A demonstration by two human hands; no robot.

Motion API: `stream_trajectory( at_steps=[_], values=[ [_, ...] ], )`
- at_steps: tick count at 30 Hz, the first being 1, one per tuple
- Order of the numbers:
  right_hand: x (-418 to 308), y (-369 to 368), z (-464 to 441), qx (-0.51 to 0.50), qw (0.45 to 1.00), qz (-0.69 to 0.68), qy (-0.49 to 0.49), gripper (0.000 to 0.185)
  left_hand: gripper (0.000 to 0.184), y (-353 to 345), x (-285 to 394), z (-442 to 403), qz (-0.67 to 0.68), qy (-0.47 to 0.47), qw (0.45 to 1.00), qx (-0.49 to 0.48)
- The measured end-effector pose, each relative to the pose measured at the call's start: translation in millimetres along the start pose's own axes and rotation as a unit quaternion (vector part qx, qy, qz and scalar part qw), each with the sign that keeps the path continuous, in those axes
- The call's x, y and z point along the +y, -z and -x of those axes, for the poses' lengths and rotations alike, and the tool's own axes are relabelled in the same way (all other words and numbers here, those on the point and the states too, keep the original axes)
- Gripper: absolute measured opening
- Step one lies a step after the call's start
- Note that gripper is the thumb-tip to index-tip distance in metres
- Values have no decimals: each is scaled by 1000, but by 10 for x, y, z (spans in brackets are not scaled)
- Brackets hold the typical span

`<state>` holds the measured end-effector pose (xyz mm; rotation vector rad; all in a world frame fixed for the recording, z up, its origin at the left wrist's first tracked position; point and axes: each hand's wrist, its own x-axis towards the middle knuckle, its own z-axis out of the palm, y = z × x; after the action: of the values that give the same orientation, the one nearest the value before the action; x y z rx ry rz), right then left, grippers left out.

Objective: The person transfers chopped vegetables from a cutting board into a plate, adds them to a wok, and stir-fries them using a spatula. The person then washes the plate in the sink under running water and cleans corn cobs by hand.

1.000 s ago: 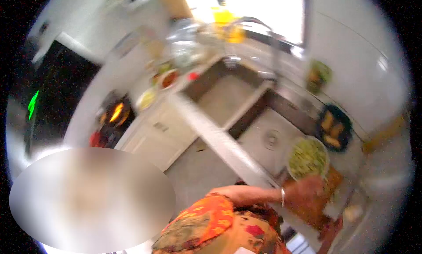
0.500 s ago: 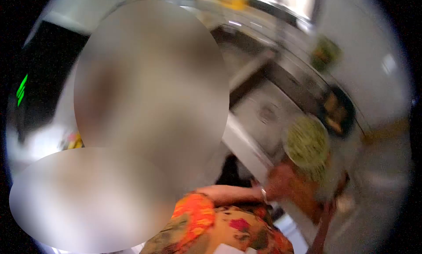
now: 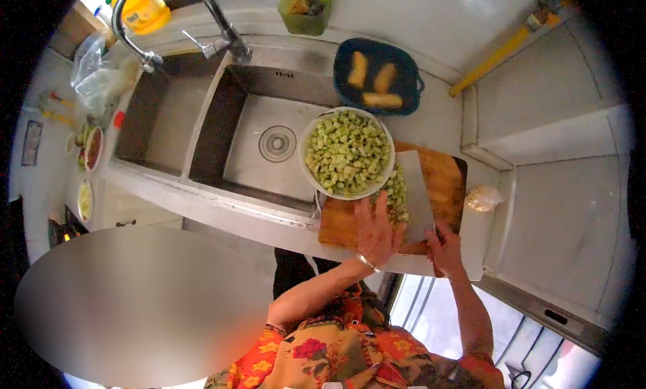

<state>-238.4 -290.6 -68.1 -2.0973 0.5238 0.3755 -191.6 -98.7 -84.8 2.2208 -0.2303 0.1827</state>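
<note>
My right hand (image 3: 445, 249) is wrapped round the handle of a cleaver, whose broad blade (image 3: 418, 192) lies over a wooden cutting board (image 3: 441, 170). Against the blade's left side is a strip of diced green vegetable (image 3: 398, 194). My left hand (image 3: 375, 233) rests beside these pieces with its fingers stretched out, holding nothing. Just beyond its fingertips, a white bowl (image 3: 304, 161) heaped with diced green vegetable (image 3: 346, 153) overlaps the board's far left part and the sink edge.
A double sink (image 3: 235, 136) with a tap (image 3: 235, 46) lies left of the bowl. Behind stands a dark blue basin (image 3: 346, 86) with several pale yellow pieces. A green container (image 3: 306, 15) stands by the wall. A small bag (image 3: 483, 198) sits right of the board.
The view has swung round from a blurred, tilted angle, and the sink, bowl and board now show sharply. Both hands remain at the board.
</note>
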Motion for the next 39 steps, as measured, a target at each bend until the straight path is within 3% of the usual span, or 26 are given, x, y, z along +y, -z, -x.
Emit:
stream_trajectory(
  at_steps=[4, 9, 11, 13, 16, 20, 22, 23, 28, 30, 33, 35, 39],
  values=[
    [-86, -188, 215, 11, 994, -97, -52, 21, 68, -123, 45, -49, 38, 8, 999, 18],
    [-40, -329, 398, -11, 990, -133, -36, 20, 60, -249, 123, -78, 80, 24, 996, 11],
    [-121, -322, 447, -23, 987, -141, -76, 21, 56, -257, 109, -74, 77, 20, 997, 8],
    [1, -353, 454, -22, 986, -149, -77, 11, 54, -254, 92, -68, 62, -11, 998, -27],
    [22, -368, 468, -22, 984, -162, -70, 13, 54, -297, 101, -92, 23, -68, 996, -57],
    [-90, -339, 479, -36, 984, -161, -71, 15, 57, -349, 105, -116, 13, -74, 997, -36],
    [-96, -321, 513, -37, 978, -189, -77, 9, 55, -333, 104, -135, 23, -83, 994, -62],
    [-101, -305, 538, -39, 972, -215, -85, 17, 55, -332, 126, -142, 24, -85, 994, -62],
    [-334, -152, 697, -1, 983, -177, -46, 9, 55, -223, 385, -208, -33, -121, 987, -96],
    [-497, -121, 722, 5, 989, -144, -37, 8, 55, -120, 420, -268, -20, -126, 988, -84],
    [-705, -129, 707, 6, 975, -218, -46, 9, 54, 65, 419, -390, 7, -126, 991, -49],
    [-847, -113, 620, -24, 988, -155, -4, 15, 53, 206, 415, -526, 24, -123, 992, -22],
    [-1192, -119, 421, -29, 991, -129, -18, 10, 48, 362, 302, -802, 31, -88, 995, 31]
  ],
)
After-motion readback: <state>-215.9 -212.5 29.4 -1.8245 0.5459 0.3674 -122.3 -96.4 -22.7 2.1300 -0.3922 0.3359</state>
